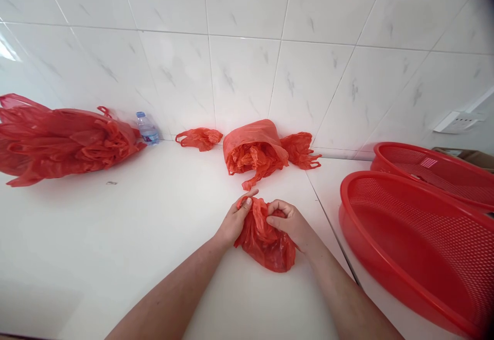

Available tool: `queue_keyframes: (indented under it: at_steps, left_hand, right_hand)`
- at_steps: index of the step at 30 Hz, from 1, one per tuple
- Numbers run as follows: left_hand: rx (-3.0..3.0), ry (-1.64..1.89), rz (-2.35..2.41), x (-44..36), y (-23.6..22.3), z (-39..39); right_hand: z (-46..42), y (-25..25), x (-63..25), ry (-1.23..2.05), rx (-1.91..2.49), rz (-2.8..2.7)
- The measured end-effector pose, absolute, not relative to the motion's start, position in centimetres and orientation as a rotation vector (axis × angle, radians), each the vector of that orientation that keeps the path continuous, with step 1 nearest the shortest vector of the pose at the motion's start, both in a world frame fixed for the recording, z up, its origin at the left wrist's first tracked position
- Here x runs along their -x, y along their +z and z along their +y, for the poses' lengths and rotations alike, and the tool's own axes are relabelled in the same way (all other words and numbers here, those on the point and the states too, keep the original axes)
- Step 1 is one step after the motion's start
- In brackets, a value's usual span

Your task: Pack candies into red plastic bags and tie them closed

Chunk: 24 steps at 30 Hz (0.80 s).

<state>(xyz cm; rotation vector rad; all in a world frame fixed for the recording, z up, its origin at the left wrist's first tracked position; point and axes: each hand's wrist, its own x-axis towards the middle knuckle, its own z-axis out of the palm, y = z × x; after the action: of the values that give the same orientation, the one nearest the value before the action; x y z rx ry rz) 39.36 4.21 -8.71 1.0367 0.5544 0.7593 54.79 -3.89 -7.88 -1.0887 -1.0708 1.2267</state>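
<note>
A crumpled red plastic bag [266,245] lies on the white counter [146,237] just in front of me. My left hand [235,219] pinches its upper left edge with fingers closed on the plastic. My right hand [289,221] grips the bag's top right, fingers curled into the folds. Both hands sit close together over the bag.
A red bag stuffed with more bags [254,149] lies against the tiled wall, with loose red bags [200,138] [301,149] either side. A big heap of red bags [65,142] and a water bottle [147,129] sit left. Two red mesh baskets [417,247] [436,173] stand right.
</note>
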Motion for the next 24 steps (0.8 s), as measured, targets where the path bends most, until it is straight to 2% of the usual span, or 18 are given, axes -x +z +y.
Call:
queue_keyframes:
  at_steps: [7,15,18,24]
  left_hand:
    - [-1.104,0.725,0.51,-39.4,-8.1,3.6]
    - [-1.452,0.694,0.407,-39.9,-7.3,2.4]
    - [-1.57,0.703,0.419,-40.0,-7.5,2.5]
    - [-1.652,0.756,0.471,-40.1,-8.3,3.1]
  right_hand:
    - [-3.3,-8.3,-55.0,0.778,1.482,-1.067]
    - [-3.1,-9.3,-55.3,0.519,1.647,-1.09]
    - [-2.5,-9.7,-55.7,0.629,1.483,-1.03]
    - [-2.4,-9.4,-56.6,1.144,1.092,-0.739]
